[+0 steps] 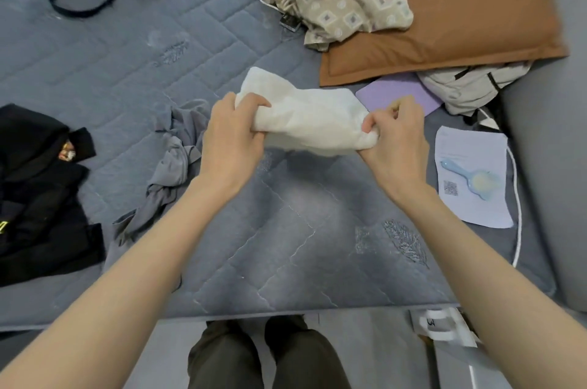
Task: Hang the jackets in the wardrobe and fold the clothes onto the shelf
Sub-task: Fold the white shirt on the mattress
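White soft fabric, a crumpled garment [308, 122], is strung between both hands and looks to be just above the bed [286, 245]. The left hand [232, 134] has fingers [251, 104] curled round its left end, thumb on top. The right hand [397, 141] has fingers [370, 125] pinched tight on a bunched fold at the right end.

Handling guess: light, limp, no stiffness, sags between grips, not fragile. Better to hold it at hem corners or seams than at bunched fabric, so it spreads flat for the fold.

Just left of the left fingers is a grey garment [178, 153], heaped on the bed, with a black jacket [38, 191] well beyond it. Just past the right fingers is a purple pad [397, 93], then a beige jacket [470, 87].
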{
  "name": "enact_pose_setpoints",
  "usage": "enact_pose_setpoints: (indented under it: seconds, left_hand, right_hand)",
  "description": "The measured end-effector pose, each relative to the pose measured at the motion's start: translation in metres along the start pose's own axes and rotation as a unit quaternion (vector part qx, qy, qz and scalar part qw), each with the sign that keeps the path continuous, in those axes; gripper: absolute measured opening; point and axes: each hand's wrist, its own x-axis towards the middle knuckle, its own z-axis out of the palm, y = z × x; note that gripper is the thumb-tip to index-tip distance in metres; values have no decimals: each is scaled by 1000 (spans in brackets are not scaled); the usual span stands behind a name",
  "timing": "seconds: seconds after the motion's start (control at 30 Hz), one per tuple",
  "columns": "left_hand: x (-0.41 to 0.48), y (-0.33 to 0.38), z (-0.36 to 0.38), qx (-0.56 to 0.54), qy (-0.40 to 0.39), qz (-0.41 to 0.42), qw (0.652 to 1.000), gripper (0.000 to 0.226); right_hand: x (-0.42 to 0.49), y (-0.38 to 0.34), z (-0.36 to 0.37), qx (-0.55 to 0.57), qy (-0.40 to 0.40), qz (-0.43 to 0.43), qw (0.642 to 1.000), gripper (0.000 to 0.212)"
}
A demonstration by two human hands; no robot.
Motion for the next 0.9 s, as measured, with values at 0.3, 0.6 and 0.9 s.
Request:
enact_pose_setpoints:
  seconds: [0.3, 0.6, 0.9]
  left_hand:
    - [-77, -53, 70, 130, -214, 19, 968, 30]
    - [-147, -96, 117, 77, -597, -115, 790, 27]
    - [-81, -111, 155, -156, -190, -364, 898, 40]
  right_hand:
    - [-87, 46, 72, -2, -267, -70, 961, 33]
    - [-179, 75, 105, 98, -562, 114, 814, 27]
    - [-129, 83, 141, 336, -278, 403, 805, 30]
